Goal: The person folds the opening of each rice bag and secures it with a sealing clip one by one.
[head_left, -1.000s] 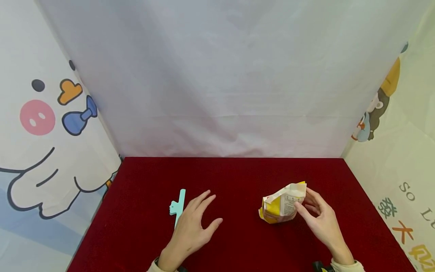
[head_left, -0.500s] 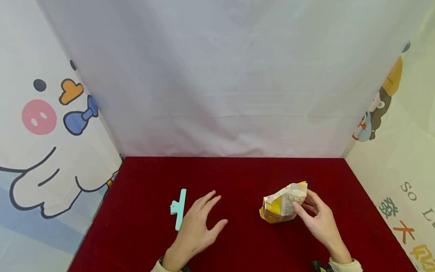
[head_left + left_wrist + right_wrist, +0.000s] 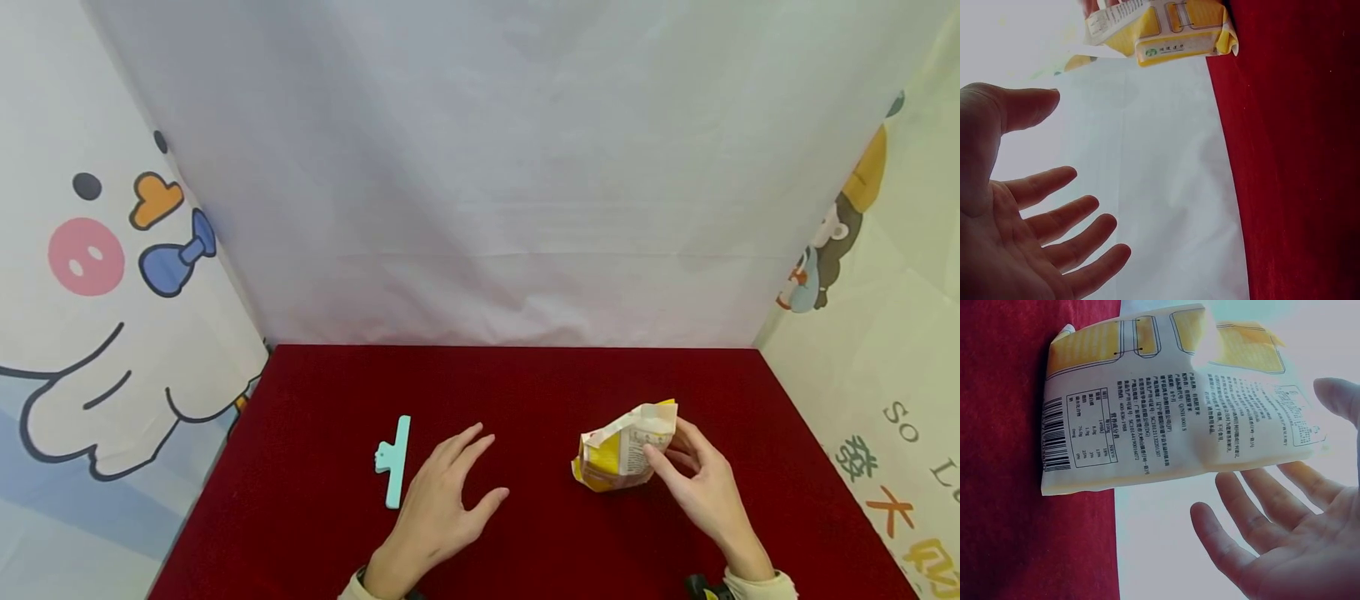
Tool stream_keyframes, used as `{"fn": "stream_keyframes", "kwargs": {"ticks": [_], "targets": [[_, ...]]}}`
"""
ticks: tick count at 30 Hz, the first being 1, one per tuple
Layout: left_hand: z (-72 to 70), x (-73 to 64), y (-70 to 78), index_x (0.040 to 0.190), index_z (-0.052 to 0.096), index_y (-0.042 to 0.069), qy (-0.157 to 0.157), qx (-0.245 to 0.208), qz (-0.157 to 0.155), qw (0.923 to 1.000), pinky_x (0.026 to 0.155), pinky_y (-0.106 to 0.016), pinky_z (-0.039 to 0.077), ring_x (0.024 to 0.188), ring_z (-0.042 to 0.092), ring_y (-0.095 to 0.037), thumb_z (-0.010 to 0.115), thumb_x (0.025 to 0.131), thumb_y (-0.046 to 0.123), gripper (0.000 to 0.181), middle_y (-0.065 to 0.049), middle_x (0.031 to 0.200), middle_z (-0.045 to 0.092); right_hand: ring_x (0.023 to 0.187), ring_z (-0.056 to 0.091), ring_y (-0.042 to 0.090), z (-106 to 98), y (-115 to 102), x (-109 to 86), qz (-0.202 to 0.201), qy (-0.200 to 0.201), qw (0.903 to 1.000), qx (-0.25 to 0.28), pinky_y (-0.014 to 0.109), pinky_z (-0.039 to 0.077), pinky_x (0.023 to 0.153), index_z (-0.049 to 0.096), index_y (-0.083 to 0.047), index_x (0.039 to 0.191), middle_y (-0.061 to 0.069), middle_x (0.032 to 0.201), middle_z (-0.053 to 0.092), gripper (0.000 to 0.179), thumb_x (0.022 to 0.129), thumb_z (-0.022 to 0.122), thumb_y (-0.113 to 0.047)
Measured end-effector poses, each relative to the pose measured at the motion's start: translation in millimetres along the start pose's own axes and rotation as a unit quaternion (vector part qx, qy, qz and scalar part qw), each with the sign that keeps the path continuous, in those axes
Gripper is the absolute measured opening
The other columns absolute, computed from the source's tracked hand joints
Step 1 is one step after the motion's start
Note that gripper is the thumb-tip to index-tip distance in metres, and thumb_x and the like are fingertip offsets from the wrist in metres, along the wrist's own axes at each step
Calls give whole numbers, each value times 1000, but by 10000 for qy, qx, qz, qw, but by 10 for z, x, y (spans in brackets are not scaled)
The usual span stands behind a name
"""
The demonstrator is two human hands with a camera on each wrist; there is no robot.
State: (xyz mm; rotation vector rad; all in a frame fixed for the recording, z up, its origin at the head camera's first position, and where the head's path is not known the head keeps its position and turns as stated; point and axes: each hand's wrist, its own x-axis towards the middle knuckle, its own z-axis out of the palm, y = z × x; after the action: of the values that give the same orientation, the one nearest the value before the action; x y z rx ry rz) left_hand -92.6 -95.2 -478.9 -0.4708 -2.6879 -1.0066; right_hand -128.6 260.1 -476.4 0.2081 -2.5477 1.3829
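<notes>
1. The food packet (image 3: 624,450) stands at the right of the counter (image 3: 517,392), leaned to one side; it seems to be rested on its lower edge, though full contact cannot be told.
2. Its right end is pinched by the right hand (image 3: 705,492): the thumb is laid on the near face and the other fingers (image 3: 1275,497) are kept behind. This hold is probably chosen to steady a soft, creased wrapper without its being crushed.
3. Most of the printed face, with its barcode and table of figures, is thus left uncovered.
4. Nothing is held by the left hand (image 3: 442,504); its fingers are spread, with the thumb held well away from them.
5. The mint-green clip (image 3: 398,462) is laid flat just left of that hand, its long bar pointed away from the person; it is untouched, yet placed within easy reach.
6. Between the left hand and the packet, a wide stretch of red cloth is left for sideways movement.
7. At the far edge, the counter is bounded by the white curtain (image 3: 495,208); room remains in front of it.
8. On the right, the printed panel (image 3: 877,333) is approached more closely by the right hand than by the packet.
</notes>
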Motion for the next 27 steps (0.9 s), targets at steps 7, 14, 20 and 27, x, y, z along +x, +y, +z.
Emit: {"fn": "stream_keyframes", "kwargs": {"ticks": [7,14,20,27], "targets": [[30,17,16,150,62,18,24,20,44,10000,109,-53,54,144,56,-28,82,93,36,63,-2,160,55,107,60,-16,1,6,3,12,58,10000,-43,10,53,91,59,-6,148,3,127,68,51,100,75,-14],[66,29,31,149,62,16,-73,-61,15,10000,109,-55,54,144,56,-30,81,94,36,61,-4,160,55,107,58,-17,12,26,-2,-15,32,10000,-36,8,52,90,58,-2,148,19,130,71,50,101,74,-13],[94,39,35,149,63,17,-96,-34,14,9999,109,-55,53,144,56,-30,81,94,36,61,-4,160,56,108,56,-18,-7,27,-5,12,65,10000,-48,7,51,91,58,-3,148,19,131,71,51,101,74,-14],[116,57,33,149,63,17,-133,-25,34,9999,109,-56,54,144,56,-30,80,94,36,60,-4,159,56,108,56,-19,-19,34,-18,61,40,9999,-75,7,51,91,58,-3,147,20,131,71,51,100,75,-15]]}}
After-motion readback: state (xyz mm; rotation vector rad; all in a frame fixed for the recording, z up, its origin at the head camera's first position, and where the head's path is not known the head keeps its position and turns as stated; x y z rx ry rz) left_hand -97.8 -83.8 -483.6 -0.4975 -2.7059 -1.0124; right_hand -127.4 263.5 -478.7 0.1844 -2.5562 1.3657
